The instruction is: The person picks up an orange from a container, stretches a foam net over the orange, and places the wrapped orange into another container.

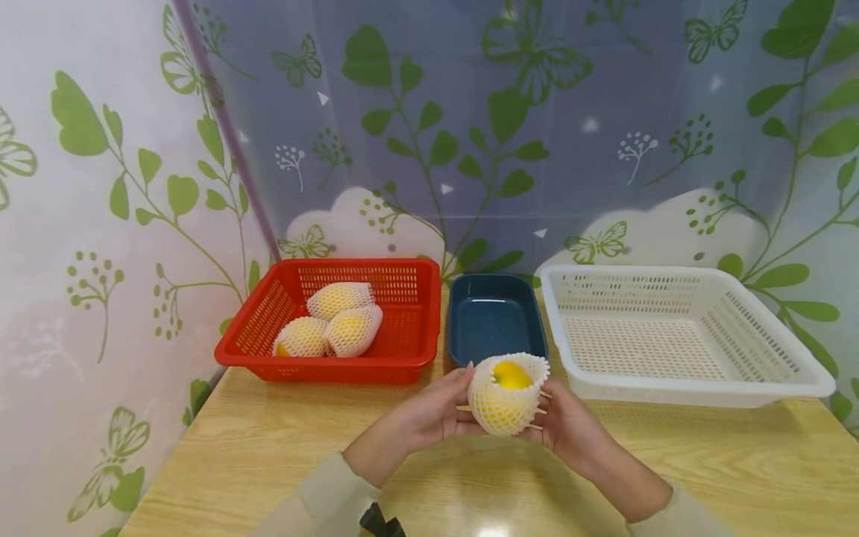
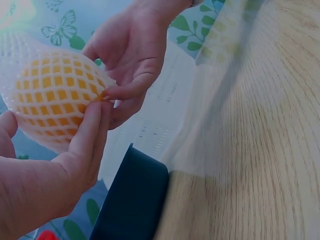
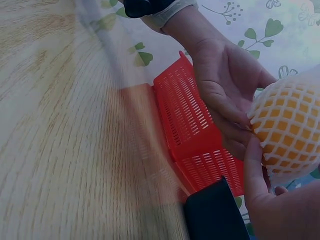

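A yellow fruit (image 1: 505, 406) in a white foam net sleeve is held up over the front of the table, between both hands. My left hand (image 1: 435, 412) grips it from the left, thumb up along its side. From the right, my right hand (image 1: 572, 426) holds it, with fingers reaching underneath. The sleeve's top gapes and shows bare yellow skin. In the left wrist view the fingertips of both hands meet at the lower end of the netted fruit (image 2: 55, 95). The right wrist view also shows them meeting under the net (image 3: 290, 125).
At the left stands a red basket (image 1: 335, 371) with three netted yellow fruits (image 1: 352, 332). A dark blue tray (image 1: 493, 328) sits in the middle, just behind the held fruit. To the right is a white basket (image 1: 691, 391). A patterned curtain (image 1: 429, 149) hangs behind the wooden table (image 1: 268, 447).
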A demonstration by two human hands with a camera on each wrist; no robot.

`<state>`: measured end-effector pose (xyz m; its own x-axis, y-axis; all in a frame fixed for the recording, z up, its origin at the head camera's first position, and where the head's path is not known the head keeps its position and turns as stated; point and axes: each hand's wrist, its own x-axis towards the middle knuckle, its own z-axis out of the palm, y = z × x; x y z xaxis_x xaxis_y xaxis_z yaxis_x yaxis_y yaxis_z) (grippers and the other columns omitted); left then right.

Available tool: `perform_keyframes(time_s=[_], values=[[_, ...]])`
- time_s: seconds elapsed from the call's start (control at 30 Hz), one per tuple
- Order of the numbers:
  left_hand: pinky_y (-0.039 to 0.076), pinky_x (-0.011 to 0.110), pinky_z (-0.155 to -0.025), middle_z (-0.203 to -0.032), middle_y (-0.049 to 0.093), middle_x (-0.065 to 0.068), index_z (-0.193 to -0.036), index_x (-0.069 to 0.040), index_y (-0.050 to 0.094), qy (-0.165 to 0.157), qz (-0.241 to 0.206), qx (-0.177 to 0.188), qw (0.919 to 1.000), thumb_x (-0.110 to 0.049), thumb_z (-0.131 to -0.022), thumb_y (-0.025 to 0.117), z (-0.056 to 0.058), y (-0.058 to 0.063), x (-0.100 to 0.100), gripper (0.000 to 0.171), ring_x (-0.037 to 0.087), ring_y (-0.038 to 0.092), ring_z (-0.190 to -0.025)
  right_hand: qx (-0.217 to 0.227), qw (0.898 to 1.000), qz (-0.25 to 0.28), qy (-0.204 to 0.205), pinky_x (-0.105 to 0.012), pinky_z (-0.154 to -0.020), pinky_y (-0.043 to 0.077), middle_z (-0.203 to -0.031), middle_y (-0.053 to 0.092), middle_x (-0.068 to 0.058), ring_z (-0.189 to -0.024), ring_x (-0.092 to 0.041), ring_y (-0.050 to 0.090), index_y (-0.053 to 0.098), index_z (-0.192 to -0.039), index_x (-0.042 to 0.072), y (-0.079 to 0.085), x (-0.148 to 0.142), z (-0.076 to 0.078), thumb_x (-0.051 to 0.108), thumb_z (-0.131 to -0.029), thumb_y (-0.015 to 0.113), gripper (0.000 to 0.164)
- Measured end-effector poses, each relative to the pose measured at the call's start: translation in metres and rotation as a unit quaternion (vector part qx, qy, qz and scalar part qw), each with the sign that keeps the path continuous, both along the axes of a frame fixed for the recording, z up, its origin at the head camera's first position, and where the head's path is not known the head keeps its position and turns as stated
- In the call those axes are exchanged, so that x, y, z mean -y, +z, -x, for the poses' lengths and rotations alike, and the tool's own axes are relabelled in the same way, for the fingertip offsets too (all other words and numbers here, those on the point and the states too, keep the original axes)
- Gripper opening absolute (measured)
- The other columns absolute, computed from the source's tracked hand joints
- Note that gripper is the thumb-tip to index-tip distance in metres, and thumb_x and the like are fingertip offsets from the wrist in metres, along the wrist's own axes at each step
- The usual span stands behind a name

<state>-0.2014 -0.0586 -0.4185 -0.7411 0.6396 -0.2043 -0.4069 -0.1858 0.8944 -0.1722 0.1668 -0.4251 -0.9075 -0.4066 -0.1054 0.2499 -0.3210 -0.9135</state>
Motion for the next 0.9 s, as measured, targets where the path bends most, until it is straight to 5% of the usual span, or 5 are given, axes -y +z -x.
perform_keyframes(time_s=[0.37, 0.6, 0.9], values=[[0.050, 0.042, -0.096, -0.124, 0.050, 0.013, -0.137, -0.008, 0.033, 0.009, -0.009, 0.018, 0.9998, -0.027, -0.103, 0.049, 0.0010, -0.0043, 0.0015, 0.043, 0.027, 0.062, -0.099, -0.015, 1.000, 0.016, 0.014, -0.029, -0.086, 0.055, -0.118, 0.055, 0.002, -0.104, -0.012, 0.060, 0.036, -0.134, 0.018, 0.0023, 0.0018, 0.0017, 0.054, -0.103, 0.021, 0.050], [0.047, 0.043, -0.098, -0.121, 0.052, 0.012, -0.136, -0.009, 0.032, 0.009, -0.027, 0.024, 0.9993, -0.014, -0.103, 0.047, 0.0008, -0.0097, 0.0018, 0.036, 0.026, 0.063, -0.100, -0.015, 1.000, 0.004, 0.002, -0.025, -0.081, 0.055, -0.115, 0.056, 0.002, -0.099, -0.012, 0.061, 0.040, -0.130, 0.022, 0.0025, 0.0013, 0.0003, 0.056, -0.102, 0.022, 0.047], [0.046, 0.048, -0.097, -0.133, 0.053, 0.022, -0.138, -0.008, 0.036, 0.005, -0.016, 0.002, 0.9999, -0.045, -0.102, 0.043, 0.0040, -0.0046, 0.0051, 0.052, 0.041, 0.059, -0.113, -0.036, 0.999, 0.011, 0.008, -0.026, -0.083, 0.055, -0.114, 0.058, 0.003, -0.099, -0.011, 0.061, 0.047, -0.125, 0.030, 0.0009, 0.0006, 0.0012, 0.049, -0.105, 0.023, 0.036]])
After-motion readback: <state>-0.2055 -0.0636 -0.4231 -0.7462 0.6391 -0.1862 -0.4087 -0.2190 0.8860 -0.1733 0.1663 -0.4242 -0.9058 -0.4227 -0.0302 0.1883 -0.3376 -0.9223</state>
